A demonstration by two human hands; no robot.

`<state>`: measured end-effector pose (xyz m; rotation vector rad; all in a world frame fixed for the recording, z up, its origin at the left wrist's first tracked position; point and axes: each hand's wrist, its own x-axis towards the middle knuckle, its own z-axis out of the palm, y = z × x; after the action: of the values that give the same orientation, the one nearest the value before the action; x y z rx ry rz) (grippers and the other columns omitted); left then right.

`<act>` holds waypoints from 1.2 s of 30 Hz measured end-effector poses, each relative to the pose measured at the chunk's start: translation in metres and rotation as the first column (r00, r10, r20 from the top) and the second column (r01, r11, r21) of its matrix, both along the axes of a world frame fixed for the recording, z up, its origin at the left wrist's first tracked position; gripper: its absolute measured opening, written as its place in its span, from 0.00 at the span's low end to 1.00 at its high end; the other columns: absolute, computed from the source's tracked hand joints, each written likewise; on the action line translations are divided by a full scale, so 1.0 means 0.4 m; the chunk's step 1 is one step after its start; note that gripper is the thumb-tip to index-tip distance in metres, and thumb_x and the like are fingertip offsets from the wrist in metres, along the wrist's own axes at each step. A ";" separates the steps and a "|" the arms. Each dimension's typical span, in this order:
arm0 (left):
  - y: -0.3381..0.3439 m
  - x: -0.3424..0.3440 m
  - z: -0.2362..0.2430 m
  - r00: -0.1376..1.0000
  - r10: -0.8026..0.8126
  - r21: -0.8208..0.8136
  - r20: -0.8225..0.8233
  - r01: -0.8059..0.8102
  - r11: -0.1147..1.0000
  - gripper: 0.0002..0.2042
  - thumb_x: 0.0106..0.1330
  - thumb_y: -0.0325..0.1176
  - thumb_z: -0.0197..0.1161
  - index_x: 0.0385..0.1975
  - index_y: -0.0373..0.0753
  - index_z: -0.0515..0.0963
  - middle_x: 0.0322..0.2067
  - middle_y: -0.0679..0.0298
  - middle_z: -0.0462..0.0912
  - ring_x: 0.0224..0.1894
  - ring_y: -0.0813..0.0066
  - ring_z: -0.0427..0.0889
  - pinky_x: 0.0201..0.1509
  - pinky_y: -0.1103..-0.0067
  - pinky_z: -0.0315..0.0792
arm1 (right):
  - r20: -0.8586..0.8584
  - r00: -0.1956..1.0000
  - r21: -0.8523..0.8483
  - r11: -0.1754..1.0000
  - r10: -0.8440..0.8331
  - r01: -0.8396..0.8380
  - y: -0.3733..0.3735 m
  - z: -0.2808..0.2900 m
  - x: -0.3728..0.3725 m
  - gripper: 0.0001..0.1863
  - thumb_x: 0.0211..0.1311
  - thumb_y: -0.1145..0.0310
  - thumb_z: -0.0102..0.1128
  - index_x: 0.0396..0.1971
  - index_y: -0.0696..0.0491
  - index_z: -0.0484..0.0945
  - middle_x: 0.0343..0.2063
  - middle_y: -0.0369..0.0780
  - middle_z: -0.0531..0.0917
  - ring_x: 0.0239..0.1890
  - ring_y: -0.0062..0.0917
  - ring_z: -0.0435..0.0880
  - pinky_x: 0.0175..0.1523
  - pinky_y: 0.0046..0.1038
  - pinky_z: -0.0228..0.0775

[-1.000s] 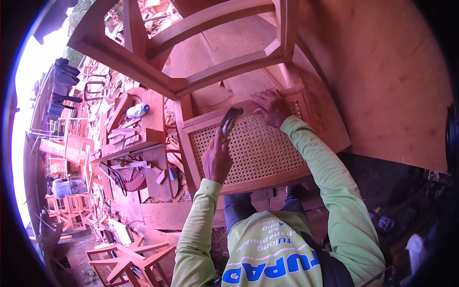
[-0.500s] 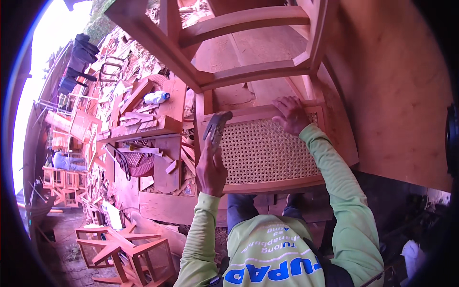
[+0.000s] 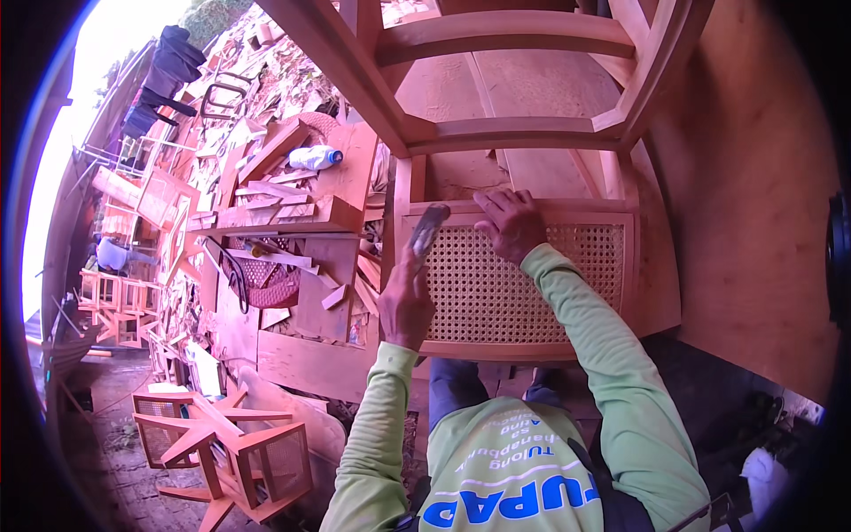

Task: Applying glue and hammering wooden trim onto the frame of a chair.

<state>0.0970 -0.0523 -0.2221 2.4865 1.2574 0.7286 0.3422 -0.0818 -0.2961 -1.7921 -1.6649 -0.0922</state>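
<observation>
My left hand is closed around the handle of a hammer. The hammer's head is raised near the upper left corner of a woven cane panel set in a reddish wooden frame. This panel is part of a wooden chair, whose legs and rails stand up away from me. My right hand lies on the panel's upper rail, fingers laid over the wood and thumb apart. Whether a small nail sits under those fingertips cannot be made out.
Left of the chair, a thick board carries wood offcuts and a plastic bottle. Below it lies a round red woven piece. More wooden frames are stacked at lower left. A large plywood sheet rises on the right.
My right hand has slid left along the rail, closer to the hammer. The hammer's head has turned. The whole scene has shifted to the right in the view.
</observation>
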 end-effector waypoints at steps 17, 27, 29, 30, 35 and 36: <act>0.021 -0.083 0.051 0.964 0.111 -0.044 0.240 -0.104 0.994 0.24 0.73 0.25 0.56 0.69 0.32 0.69 0.47 0.45 0.86 0.44 0.52 0.88 0.48 0.66 0.80 | 0.057 0.998 -0.028 0.999 0.027 -0.025 0.065 -0.005 -0.046 0.38 0.61 0.50 0.70 0.65 0.58 0.73 0.57 0.47 0.80 0.59 0.38 0.79 0.64 0.43 0.65; 0.028 -0.085 0.023 0.985 0.080 0.030 0.153 -0.085 0.996 0.22 0.73 0.26 0.58 0.67 0.31 0.71 0.47 0.41 0.85 0.44 0.43 0.87 0.47 0.62 0.79 | 0.065 0.998 -0.058 0.998 0.003 0.001 0.118 -0.006 -0.112 0.32 0.63 0.50 0.67 0.60 0.58 0.78 0.50 0.44 0.82 0.56 0.38 0.79 0.63 0.43 0.65; 0.033 -0.066 0.015 0.985 0.063 0.138 0.164 -0.086 0.987 0.22 0.73 0.25 0.58 0.66 0.34 0.72 0.44 0.42 0.86 0.43 0.43 0.86 0.43 0.61 0.79 | 0.073 0.997 -0.049 0.999 -0.001 0.004 0.116 -0.007 -0.111 0.32 0.63 0.51 0.67 0.59 0.58 0.78 0.50 0.44 0.82 0.55 0.38 0.79 0.63 0.43 0.65; 0.038 -0.057 0.011 0.984 0.064 0.135 0.164 -0.087 0.987 0.22 0.73 0.25 0.58 0.66 0.34 0.72 0.44 0.42 0.86 0.43 0.43 0.86 0.43 0.61 0.79 | 0.059 0.998 -0.043 0.999 0.005 -0.002 0.117 -0.008 -0.110 0.31 0.64 0.51 0.66 0.59 0.58 0.78 0.49 0.44 0.82 0.55 0.37 0.80 0.62 0.43 0.66; 0.073 -0.065 -0.029 0.998 0.058 0.014 0.029 -0.058 0.998 0.24 0.73 0.27 0.59 0.70 0.37 0.69 0.44 0.42 0.86 0.42 0.43 0.87 0.42 0.60 0.79 | 0.057 0.998 -0.032 0.999 -0.003 0.005 0.115 -0.003 -0.110 0.30 0.63 0.53 0.67 0.58 0.58 0.78 0.49 0.44 0.82 0.54 0.36 0.80 0.61 0.43 0.66; 0.070 -0.067 -0.034 0.991 0.067 0.046 0.112 -0.073 0.996 0.24 0.74 0.27 0.59 0.70 0.37 0.69 0.44 0.42 0.86 0.42 0.42 0.87 0.42 0.60 0.79 | 0.064 0.998 -0.047 0.999 0.004 -0.001 0.119 -0.004 -0.112 0.30 0.63 0.53 0.67 0.58 0.58 0.78 0.49 0.44 0.82 0.54 0.36 0.80 0.60 0.42 0.66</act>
<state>0.0700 -0.0243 -0.2357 2.4140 1.3074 0.9126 0.2975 -0.0344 -0.2978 -1.8394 -1.7275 -0.1114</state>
